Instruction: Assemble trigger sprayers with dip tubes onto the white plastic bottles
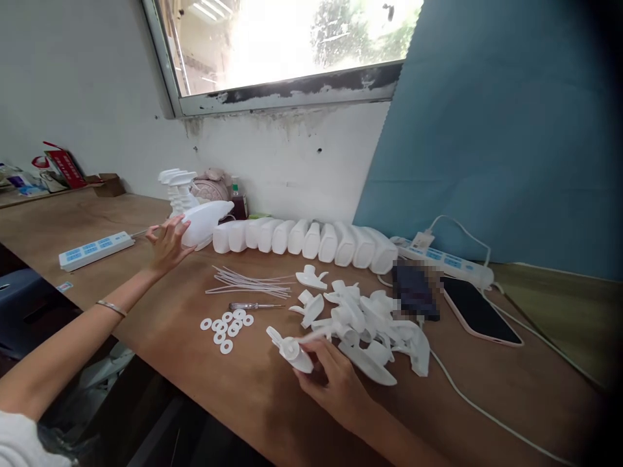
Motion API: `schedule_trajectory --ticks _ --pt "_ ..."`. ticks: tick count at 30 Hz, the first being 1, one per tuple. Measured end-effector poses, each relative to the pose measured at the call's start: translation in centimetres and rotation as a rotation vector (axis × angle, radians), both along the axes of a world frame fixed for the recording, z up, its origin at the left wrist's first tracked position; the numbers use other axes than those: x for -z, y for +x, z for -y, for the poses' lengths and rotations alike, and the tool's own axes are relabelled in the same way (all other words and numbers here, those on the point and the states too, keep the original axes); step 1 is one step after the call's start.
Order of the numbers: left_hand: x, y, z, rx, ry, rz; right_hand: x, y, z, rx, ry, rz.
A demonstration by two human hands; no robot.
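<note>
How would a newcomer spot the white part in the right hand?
Start at the brown table, then the heap of white pieces in front of the bottle row. At the heap's near left side is the right hand. The white part is the one gripped in its fingers; its neighbours lie loose.
</note>
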State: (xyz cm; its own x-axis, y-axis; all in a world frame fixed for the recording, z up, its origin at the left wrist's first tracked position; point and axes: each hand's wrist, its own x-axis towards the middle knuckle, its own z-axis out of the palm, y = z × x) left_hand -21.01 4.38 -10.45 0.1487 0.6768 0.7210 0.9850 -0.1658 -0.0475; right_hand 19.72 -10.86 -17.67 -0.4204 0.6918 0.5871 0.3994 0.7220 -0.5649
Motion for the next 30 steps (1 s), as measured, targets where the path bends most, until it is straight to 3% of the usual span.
schedule_trajectory --ticks 2,6,8,10,14,18,20,24,30 --pt "-0.3 -0.3 1.0 0.024 0.114 -0.007 -0.4 0.0 0.4 0.028 -0.063 -0.063" --pt "-0.9 -0.8 3.4 0.094 0.49 -0.054 -1.3 -0.1 1.7 0.123 -0.214 -0.158" --pt "-1.5 -0.4 5.2 0.205 0.62 -0.038 -1.6 0.1 2.1 0.188 -0.289 -0.212" --pt "-2.0 0.6 7.2 0.378 0.654 0.086 -1.7 0.3 2.3 0.25 -0.33 -0.315" --pt "-1.9 4.5 10.8 0.628 0.596 0.634 -2.1 1.4 1.8 0.385 -0.259 -0.53" --pt "-0.7 8.3 12.5 0.633 0.356 1.435 -3.2 3.1 0.6 0.397 -0.125 -0.689" --pt "-0.1 9.6 12.8 0.608 0.261 1.688 -3.6 4.1 -0.2 0.38 -0.131 -0.821" --pt "0.9 10.6 13.5 0.574 0.109 1.893 -3.7 5.9 -1.6 0.364 -0.132 -0.947" --pt "2.9 10.2 14.3 0.531 0.06 2.004 -3.9 8.0 -2.7 0.369 -0.171 -1.041"
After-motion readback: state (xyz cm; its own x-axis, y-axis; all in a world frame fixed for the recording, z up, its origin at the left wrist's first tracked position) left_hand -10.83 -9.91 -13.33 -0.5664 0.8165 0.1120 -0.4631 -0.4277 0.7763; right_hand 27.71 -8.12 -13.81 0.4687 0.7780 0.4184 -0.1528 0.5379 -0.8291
